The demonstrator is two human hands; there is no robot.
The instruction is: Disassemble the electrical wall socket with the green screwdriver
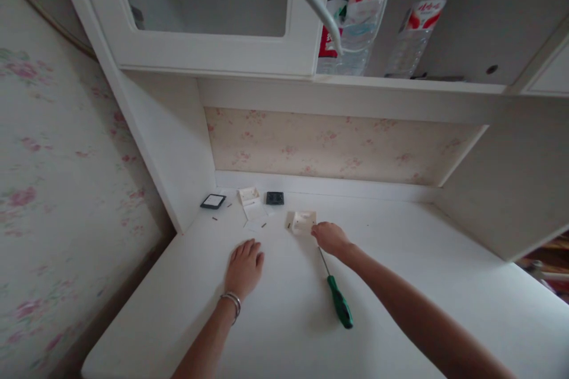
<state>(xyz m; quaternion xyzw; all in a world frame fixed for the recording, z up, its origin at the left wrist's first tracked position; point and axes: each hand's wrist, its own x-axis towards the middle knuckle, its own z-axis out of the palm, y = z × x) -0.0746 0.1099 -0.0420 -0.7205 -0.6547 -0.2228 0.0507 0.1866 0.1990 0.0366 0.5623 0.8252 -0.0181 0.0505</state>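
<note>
My right hand (331,238) is closed, its fingertips at the right edge of a small white plastic box (304,222) that sits on the white desk. My left hand (244,268) lies flat on the desk with its fingers stretched out, holding nothing; a silver bangle circles its wrist. A screwdriver (340,302) with a green handle lies below my right hand, its shaft pointing toward it. Behind my left hand are another white plastic piece (249,195), a black square part (274,198) and a black-framed plate with a pale centre (213,201).
Several tiny dark screws or pins, one of them (264,225) near my left fingertips, are scattered on the desk (400,284). Overhead hangs a white cabinet (213,53) with plastic bottles (367,6) on its open shelf. A grey curved rod (311,0) crosses in front.
</note>
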